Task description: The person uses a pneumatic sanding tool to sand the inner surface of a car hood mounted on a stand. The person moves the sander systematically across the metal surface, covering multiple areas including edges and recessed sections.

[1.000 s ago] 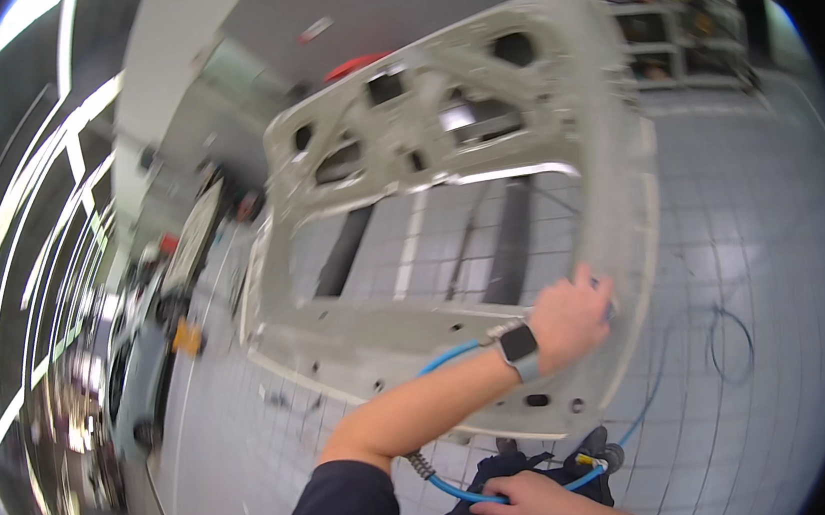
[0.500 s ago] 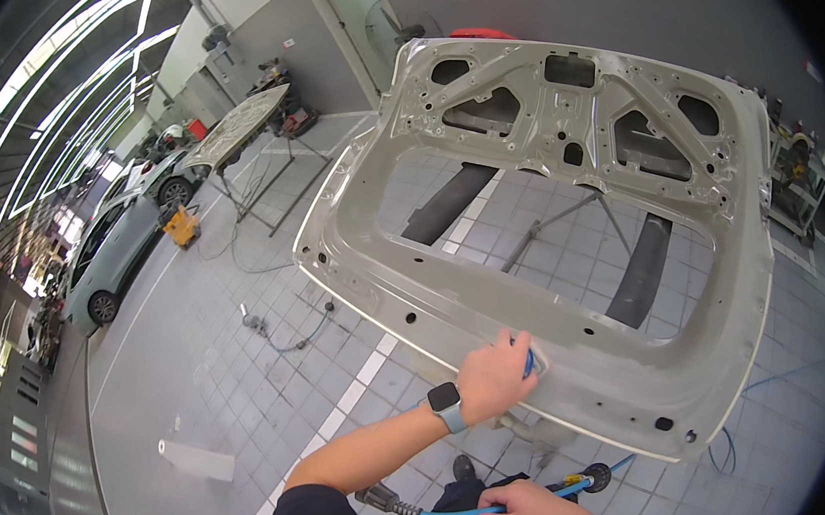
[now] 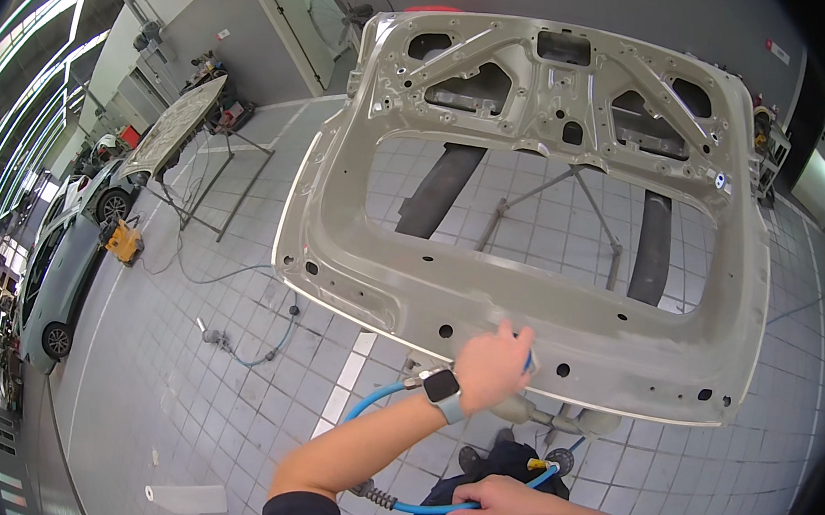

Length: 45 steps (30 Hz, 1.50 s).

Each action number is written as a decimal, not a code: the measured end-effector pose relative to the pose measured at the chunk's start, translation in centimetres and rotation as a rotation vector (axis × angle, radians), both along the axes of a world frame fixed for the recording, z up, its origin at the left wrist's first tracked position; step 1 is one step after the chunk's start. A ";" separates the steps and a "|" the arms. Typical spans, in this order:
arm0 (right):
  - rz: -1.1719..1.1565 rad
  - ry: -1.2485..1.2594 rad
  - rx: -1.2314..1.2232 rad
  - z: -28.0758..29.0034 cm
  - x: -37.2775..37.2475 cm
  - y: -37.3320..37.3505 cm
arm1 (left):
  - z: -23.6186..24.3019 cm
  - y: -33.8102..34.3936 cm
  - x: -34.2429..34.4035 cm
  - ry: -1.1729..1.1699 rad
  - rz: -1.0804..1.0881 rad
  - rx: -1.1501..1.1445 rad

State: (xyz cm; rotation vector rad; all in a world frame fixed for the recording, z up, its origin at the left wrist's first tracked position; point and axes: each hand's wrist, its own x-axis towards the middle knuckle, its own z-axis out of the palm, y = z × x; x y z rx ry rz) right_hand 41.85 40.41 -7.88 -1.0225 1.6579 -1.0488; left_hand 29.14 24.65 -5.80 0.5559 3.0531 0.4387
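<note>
The left hand [image 3: 493, 368] pinched a pad [image 3: 530, 362] against the panel [image 3: 406, 293]; the right hand [image 3: 504, 501] curled its fingers over the hose [image 3: 421, 509], seemingly for slack.

Car tailgate shell [image 3: 634, 355], beige-grey, glassless. Inner face up, raised above floor, slightly skewed. Large window opening mid-panel; angular cutouts and ribs along far section; round holes in near border, duller, paler patches there. Blue pad [image 3: 530, 360] at near border, mostly covered; exact kind unclear. Blue air hose [image 3: 429, 508]: slack curve below near edge, grey ribbed sleeve [image 3: 380, 497] along it.
</note>
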 end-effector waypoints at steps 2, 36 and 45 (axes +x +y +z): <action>-0.032 0.025 -0.042 -0.3 -0.8 -1.1 | 0.3 0.5 0.0 -0.024 -0.085 0.037; -0.676 -0.094 -0.257 0.6 -9.8 -29.9 | 1.3 -14.9 -16.5 -0.009 -0.917 -0.386; -0.735 0.013 -0.310 0.2 -9.7 -33.2 | 2.8 -23.8 -17.9 -0.068 -0.822 -0.408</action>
